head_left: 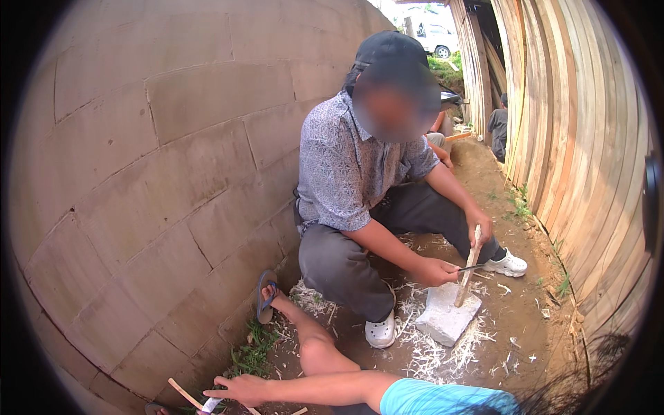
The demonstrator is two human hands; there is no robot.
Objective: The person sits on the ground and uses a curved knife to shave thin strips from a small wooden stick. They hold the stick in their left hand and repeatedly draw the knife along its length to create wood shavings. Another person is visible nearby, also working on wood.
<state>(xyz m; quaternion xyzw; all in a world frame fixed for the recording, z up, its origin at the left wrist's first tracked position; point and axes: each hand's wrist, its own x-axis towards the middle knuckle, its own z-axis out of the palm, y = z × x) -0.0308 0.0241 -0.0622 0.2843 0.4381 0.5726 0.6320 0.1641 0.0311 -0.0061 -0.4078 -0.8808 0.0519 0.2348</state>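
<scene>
My right arm, in a light blue sleeve (pixel 443 397), stretches left along the lower edge. Its fingers are bent around a white and purplish piece (pixel 209 404), mostly cut off by the picture's edge, so its kind is unclear; this is my right hand (pixel 245 390). A thin pale wooden stick (pixel 184 393) slants up beside those fingertips. My left hand is out of sight. Ahead, a person (pixel 332 166) sits low, one hand on top of an upright wooden stick (pixel 468 275) and the other pressing a dark knife (pixel 472 267) to it. The stick's foot rests on a pale stone block (pixel 449 317).
White wood shavings (pixel 436 363) lie around the block. A grey block wall (pixel 159 173) rises on the left, a wooden plank wall (pixel 577 138) on the right. My bent leg (pixel 321 346) ends in a blue flip-flop (pixel 265 294). Other people sit farther back; a white vehicle (pixel 436 38) stands beyond.
</scene>
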